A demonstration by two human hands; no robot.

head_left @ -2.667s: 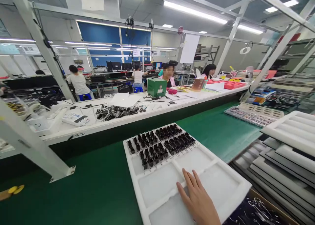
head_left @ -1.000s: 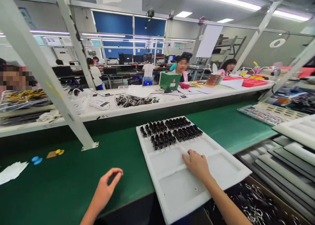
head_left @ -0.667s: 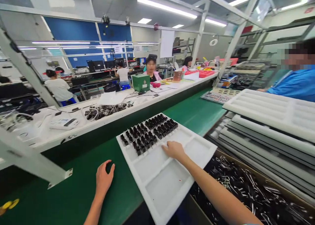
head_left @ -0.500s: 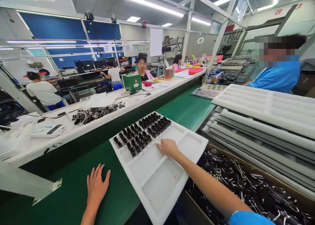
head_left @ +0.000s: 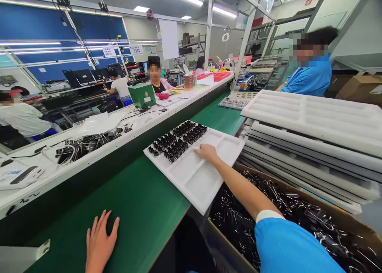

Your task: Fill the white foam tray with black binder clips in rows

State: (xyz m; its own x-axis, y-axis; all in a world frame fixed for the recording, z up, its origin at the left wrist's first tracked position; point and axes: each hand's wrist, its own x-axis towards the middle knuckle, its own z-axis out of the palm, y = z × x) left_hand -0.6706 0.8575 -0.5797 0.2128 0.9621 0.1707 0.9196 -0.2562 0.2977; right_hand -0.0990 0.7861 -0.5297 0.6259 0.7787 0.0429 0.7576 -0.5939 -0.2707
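1. The green table [head_left: 143,201] runs long from me toward the far end. It is bare between my hands, so that is my open room. Its far edge meets a raised white bench.
2. A stack of white trays [head_left: 313,121] stands just beside the table's right edge and walls off that side.
3. The cardboard box [head_left: 292,213], full of loose clips, sits below the table's near right corner, under my right forearm.
4. The white foam tray [head_left: 193,177] lies askew at the table's right edge. Its near corner hangs over the near edge above the box. A hard shove toward me could, I judge, tip it in.
5. The black clips [head_left: 176,139] stand in tight rows in the tray's far compartments. The near compartments are bare.
6. My right hand [head_left: 206,151] lies flat on the tray just beside the clips, fingers close together and pinching nothing. I judge that I am steadying the tray, not picking.
7. My left hand [head_left: 100,241] rests palm down near the table's near edge, well apart from the tray, fingers slightly spread and holding nothing. Any next move on the tray calls for light, level pressure so the rows stay standing.
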